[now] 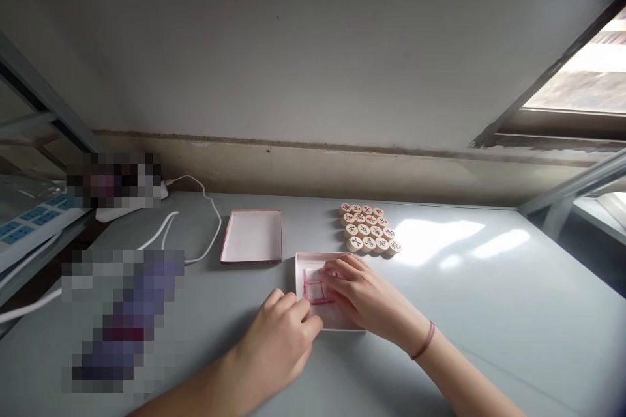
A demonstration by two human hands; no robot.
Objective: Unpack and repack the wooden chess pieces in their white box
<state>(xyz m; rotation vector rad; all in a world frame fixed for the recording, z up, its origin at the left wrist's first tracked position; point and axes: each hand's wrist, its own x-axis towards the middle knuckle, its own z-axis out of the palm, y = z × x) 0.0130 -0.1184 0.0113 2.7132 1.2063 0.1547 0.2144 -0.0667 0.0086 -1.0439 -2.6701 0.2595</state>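
A shallow open box (299, 273) with pale walls stands on the desk in front of me. Inside it lies a thin, folded whitish sheet with red printed lines (313, 287). My left hand (281, 332) is closed at the box's front left corner, with its fingertips curled over the wall. Reaching in from the right, my right hand (362, 290) has bent fingers on the folded sheet; its fingertips are partly hidden. Behind the box, round wooden Chinese chess pieces (369, 229) stand in tidy rows, marked with red and dark characters.
A shallow box lid (254, 236) lies inside up at the back left. White cables (212, 228) run across the desk (489, 313) on the left, near a blurred purple object (132, 313). A power strip (34, 221) is at the far left, and a wall (293, 65) rises behind.
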